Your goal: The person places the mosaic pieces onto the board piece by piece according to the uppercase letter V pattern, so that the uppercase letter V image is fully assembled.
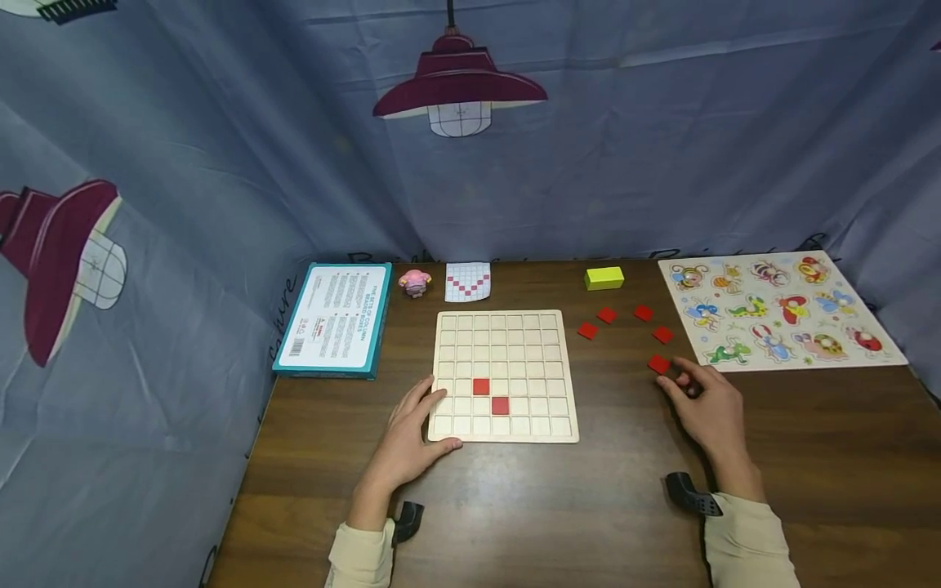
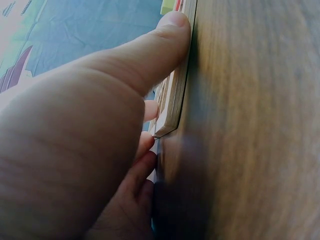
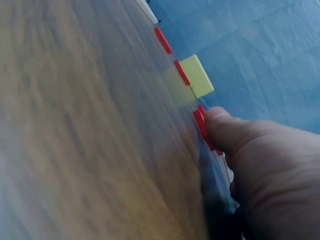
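A pale square grid board (image 1: pixel 518 351) lies in front of me, with two red square tiles in its cells, one red tile (image 1: pixel 481 387) diagonally above another red tile (image 1: pixel 500 406). My left hand (image 1: pixel 407 437) rests at the board's near left corner, thumb along the front edge and fingers at the left side. My right hand (image 1: pixel 709 408) is at a loose red tile (image 1: pixel 657 365) on the table; thumb and forefinger stand apart with their tips at it. In the right wrist view the thumb (image 3: pixel 227 131) partly covers that red tile (image 3: pixel 200 125).
Several more red tiles (image 1: pixel 606 315) lie right of the board. Behind stand a yellow block (image 1: pixel 604 278), a small pink figure (image 1: pixel 415 282) and a pattern card (image 1: pixel 467 282) with red squares. A teal-edged box (image 1: pixel 331 318) lies left, an insect picture board (image 1: pixel 782 310) right.
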Available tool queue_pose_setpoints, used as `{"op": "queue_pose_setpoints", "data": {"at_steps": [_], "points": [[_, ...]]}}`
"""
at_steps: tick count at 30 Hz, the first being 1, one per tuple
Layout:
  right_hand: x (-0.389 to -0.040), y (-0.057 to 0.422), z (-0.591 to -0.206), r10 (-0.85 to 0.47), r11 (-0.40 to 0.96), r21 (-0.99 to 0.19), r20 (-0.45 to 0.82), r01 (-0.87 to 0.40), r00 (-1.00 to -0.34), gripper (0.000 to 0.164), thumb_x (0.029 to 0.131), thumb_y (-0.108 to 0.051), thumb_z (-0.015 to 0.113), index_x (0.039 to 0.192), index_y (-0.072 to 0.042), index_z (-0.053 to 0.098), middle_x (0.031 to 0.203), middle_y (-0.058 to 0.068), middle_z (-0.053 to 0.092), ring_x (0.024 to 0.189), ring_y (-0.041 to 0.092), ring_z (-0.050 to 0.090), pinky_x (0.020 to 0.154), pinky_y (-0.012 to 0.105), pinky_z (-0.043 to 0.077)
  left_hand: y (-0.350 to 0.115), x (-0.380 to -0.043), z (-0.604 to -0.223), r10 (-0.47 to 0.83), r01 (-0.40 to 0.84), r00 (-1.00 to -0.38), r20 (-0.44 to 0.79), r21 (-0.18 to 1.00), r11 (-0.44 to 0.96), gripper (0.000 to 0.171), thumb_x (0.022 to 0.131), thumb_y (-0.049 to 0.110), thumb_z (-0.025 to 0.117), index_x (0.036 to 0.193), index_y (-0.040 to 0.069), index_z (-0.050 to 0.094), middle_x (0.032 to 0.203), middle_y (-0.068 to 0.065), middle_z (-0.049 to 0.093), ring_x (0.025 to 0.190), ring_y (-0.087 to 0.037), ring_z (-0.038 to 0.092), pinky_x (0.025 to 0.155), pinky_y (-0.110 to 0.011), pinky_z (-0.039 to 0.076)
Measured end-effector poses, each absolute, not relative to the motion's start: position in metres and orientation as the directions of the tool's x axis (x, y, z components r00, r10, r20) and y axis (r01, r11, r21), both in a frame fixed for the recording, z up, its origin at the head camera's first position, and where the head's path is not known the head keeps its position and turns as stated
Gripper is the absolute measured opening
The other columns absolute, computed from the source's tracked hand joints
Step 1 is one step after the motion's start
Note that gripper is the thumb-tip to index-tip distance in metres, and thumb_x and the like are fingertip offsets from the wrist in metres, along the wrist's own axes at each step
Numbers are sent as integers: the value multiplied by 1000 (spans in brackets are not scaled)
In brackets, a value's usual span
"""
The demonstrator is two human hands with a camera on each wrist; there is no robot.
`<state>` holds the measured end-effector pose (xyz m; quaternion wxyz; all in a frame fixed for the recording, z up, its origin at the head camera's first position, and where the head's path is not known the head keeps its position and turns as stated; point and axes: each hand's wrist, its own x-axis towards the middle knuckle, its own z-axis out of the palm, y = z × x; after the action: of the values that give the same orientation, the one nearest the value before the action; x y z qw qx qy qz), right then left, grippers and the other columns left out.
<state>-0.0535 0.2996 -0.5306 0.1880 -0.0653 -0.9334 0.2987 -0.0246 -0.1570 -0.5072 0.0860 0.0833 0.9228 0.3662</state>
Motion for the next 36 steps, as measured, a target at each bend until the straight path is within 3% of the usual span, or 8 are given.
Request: {"op": "queue_pose_setpoints", "data": {"at_steps": [7,20,36], "points": [[-55,296,-528,218,843,-535,255,50,-942,37,90,-21,79,119,1,71,87,10,64,77,20,53,68,30,37,-158,-24,-506,216,85,-971,-104,691,718,84,80,44,86,151,19,50,168,-3,29,156,-34,25,120,-65,27],[-58,293,-529,232,860,-501,217,96,-948,37,95,-25,72,120,1,68,96,15,64,84,34,57,74,50,43,-157,-25,-506,212,86,-972,-100,691,718,83,79,43,87,150,18,51,168,-3,30,155,-34,26,119,-65,28],[-59,291,-530,175,892,-450,253,45,-951,29,97,-18,68,116,4,65,94,17,61,81,35,59,65,47,44,-159,-24,-507,220,90,-970,-100,695,714,83,81,44,86,151,19,50,168,-2,29,156,-33,23,120,-64,26]]}}
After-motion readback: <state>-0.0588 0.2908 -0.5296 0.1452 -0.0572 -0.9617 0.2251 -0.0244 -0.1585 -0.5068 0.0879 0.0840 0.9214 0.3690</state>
